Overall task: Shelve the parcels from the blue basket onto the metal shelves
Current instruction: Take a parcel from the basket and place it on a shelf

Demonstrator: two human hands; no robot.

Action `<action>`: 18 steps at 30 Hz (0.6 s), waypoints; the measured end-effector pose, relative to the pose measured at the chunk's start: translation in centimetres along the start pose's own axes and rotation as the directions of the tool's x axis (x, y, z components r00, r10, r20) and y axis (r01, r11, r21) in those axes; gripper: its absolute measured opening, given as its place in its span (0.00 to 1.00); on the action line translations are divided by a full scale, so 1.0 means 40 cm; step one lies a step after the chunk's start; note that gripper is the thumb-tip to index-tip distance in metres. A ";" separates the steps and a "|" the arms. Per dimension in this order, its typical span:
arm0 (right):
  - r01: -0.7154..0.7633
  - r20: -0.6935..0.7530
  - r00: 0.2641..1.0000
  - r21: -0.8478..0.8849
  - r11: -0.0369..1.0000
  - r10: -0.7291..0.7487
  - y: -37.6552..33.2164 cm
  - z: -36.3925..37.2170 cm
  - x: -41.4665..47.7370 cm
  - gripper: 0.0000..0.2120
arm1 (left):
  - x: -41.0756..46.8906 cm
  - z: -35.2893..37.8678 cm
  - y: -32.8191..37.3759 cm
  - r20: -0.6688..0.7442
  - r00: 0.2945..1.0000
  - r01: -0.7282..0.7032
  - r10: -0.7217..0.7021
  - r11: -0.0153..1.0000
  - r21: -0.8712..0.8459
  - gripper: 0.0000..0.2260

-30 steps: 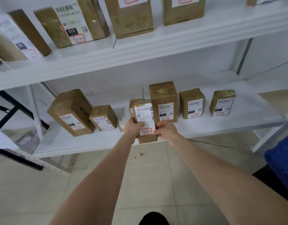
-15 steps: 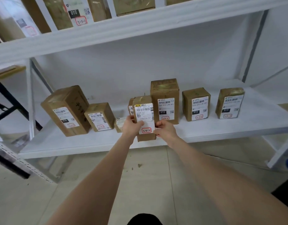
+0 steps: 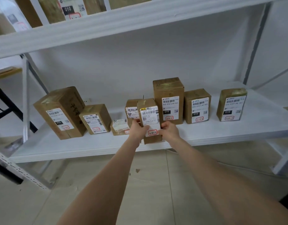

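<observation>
A small brown parcel [image 3: 149, 114] with a white label stands upright near the front of the lower white shelf [image 3: 205, 137]. My left hand [image 3: 137, 129] grips its left side and my right hand [image 3: 170, 130] grips its right side. Right behind it stands another small parcel [image 3: 131, 108], partly hidden. A tall parcel [image 3: 169, 99] stands just to the right. The blue basket is out of view.
Along the same shelf stand a big tilted box [image 3: 60, 111], a smaller box [image 3: 95, 118], a low flat parcel [image 3: 119, 127], and two boxes at right [image 3: 197, 106] [image 3: 231, 104]. The upper shelf [image 3: 123, 21] holds more parcels. Tiled floor lies below.
My view has dropped and closed in on the lower shelf. The parcel in both hands has moved forward over the shelf, between the small parcel and the tall one.
</observation>
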State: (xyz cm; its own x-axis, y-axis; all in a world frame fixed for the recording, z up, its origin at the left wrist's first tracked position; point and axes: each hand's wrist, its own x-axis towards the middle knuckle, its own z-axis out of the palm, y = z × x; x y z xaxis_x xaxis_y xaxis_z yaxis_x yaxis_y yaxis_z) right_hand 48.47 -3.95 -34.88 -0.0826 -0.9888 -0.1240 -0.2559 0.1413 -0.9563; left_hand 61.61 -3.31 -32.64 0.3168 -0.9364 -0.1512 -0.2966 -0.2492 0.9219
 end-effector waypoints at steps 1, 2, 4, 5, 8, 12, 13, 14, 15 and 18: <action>-0.002 -0.019 1.000 -0.002 1.000 0.002 0.005 -0.004 0.004 0.11 | 0.005 0.010 0.000 0.018 1.000 -0.004 0.004 1.000 -0.002 0.16; -0.003 -0.037 0.999 -0.006 1.000 0.003 0.009 -0.008 0.008 0.11 | 0.009 0.019 0.002 0.039 0.999 -0.003 0.003 1.000 0.001 0.17; -0.002 -0.063 0.998 -0.021 1.000 0.001 0.016 -0.014 0.014 0.09 | 0.016 0.035 0.001 0.075 0.997 -0.003 0.003 1.000 0.004 0.19; -0.001 -0.077 0.997 -0.030 1.000 -0.001 0.019 -0.016 0.017 0.09 | 0.021 0.042 0.000 0.089 0.996 -0.002 0.002 1.000 0.003 0.19; -0.010 -0.125 0.992 -0.064 0.998 0.002 0.029 -0.020 0.028 0.09 | 0.029 0.059 -0.002 0.129 0.992 0.009 -0.009 1.000 -0.001 0.20; -0.024 -0.124 0.992 -0.121 0.992 0.009 0.038 -0.018 0.032 0.08 | 0.021 0.065 0.001 0.161 0.987 0.019 -0.015 1.000 -0.023 0.21; -0.025 -0.112 0.994 -0.139 0.990 0.009 0.039 -0.019 0.030 0.09 | 0.020 0.066 0.000 0.167 0.986 0.014 -0.011 1.000 -0.015 0.21; -0.019 -0.096 0.995 -0.154 0.988 0.004 0.038 -0.019 0.026 0.11 | 0.014 0.064 0.004 0.177 0.984 0.000 -0.003 1.000 0.013 0.20; -0.002 -0.083 0.996 -0.173 0.985 -0.012 0.035 -0.020 0.022 0.14 | 0.009 0.062 0.006 0.186 0.983 -0.019 0.010 0.999 0.046 0.19; 0.093 -0.129 0.982 -0.312 0.946 -0.139 0.011 -0.033 0.008 0.28 | -0.020 0.046 0.029 0.149 0.986 -0.101 0.077 0.982 0.157 0.22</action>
State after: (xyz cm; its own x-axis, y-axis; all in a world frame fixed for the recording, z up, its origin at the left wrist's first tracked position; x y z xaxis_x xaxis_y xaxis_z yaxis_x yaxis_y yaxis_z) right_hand 47.07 -4.15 -35.00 -0.1693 -0.9845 0.0451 -0.5498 0.0564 -0.8334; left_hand 59.33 -3.30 -32.10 0.1554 -0.9791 -0.1310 -0.4646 -0.1894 0.8650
